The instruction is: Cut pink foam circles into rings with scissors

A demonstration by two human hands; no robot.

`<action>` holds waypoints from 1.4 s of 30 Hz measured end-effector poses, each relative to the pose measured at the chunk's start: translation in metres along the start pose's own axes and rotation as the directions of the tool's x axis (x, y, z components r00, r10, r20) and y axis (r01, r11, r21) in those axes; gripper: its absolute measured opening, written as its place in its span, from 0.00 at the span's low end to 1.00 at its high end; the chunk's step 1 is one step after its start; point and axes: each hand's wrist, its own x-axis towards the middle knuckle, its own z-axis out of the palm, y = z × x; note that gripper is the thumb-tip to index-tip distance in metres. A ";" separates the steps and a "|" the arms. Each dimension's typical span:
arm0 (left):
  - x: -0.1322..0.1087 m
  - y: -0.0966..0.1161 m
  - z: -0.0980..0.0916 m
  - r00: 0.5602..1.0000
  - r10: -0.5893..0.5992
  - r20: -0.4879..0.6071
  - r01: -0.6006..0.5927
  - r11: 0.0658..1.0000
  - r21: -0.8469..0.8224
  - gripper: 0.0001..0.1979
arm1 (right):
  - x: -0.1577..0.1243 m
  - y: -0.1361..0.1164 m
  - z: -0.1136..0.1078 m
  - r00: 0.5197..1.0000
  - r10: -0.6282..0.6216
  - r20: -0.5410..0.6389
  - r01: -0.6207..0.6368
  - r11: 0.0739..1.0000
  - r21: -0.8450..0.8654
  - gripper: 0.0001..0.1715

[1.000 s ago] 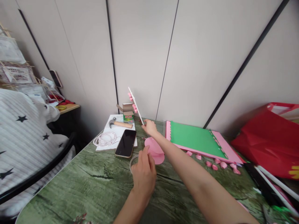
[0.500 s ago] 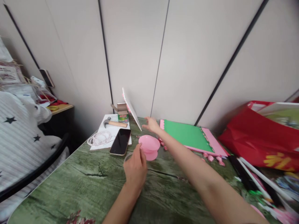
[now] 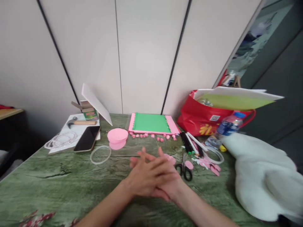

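Observation:
Over the middle of the table, my left hand [image 3: 145, 176] lies across my right hand [image 3: 174, 183], palms together. The fingers of both are stretched out and nothing shows in them. Just right of my right hand lie black-handled scissors [image 3: 187, 173] and a pink paper disc [image 3: 189, 165]. Some pink paper [image 3: 169, 159] is partly hidden behind my fingers. Farther back on the left is a stack of pink paper circles [image 3: 117, 135], with a pale ring [image 3: 100, 154] in front of it.
Against the wall lie green and pink sheets [image 3: 152, 123] with small pink pieces in front. Leftward are a phone [image 3: 87, 138], a hammer [image 3: 82, 122] and bead strings [image 3: 61, 140]. Markers [image 3: 193, 143], a red bag [image 3: 189, 116], a bottle [image 3: 226, 127] and a white plush thing [image 3: 262, 179] stand rightward.
My right hand has drawn back from beside the leaning white board, and my left hand has left the pink circles. Both have come together nearer me. The view has turned right.

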 end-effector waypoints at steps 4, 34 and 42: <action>-0.003 -0.038 0.009 0.736 -0.674 0.062 0.626 0.713 0.317 0.24 | -0.025 -0.039 -0.041 0.965 -0.196 -0.173 0.186 0.980 -0.072 0.32; -0.049 -0.077 -0.024 0.257 -0.890 0.376 0.735 0.433 0.522 0.19 | -0.075 0.034 -0.142 0.885 -0.444 -0.137 -0.279 -0.273 -0.921 0.15; -0.038 -0.137 0.029 0.214 -0.891 0.401 0.855 0.369 0.364 0.38 | -0.030 0.037 -0.075 0.942 -0.289 -0.169 -0.028 0.434 -0.901 0.17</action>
